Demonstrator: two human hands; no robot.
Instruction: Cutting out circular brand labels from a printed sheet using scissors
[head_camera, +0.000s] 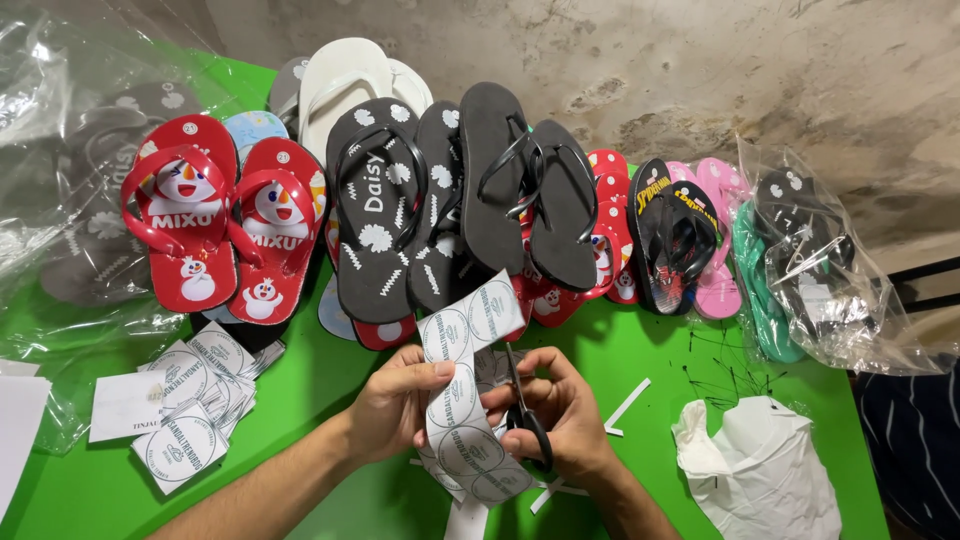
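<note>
The left hand (398, 398) pinches a long white paper strip of round printed labels (463, 390) between thumb and fingers, held over the green table (660, 345). The right hand (560, 412) is closed around small black-handled scissors (523, 405) — blades up against the strip's edge. A pile of cut square labels (195, 395) lies to the left, near red snowman-print flip-flops (215, 225) — a crumpled white bag (760, 470) sits right.

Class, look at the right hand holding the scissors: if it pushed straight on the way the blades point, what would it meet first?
The right hand aims its scissors up at the sticker strip, which it probably meets first; behind that lie the black sandals.
</note>
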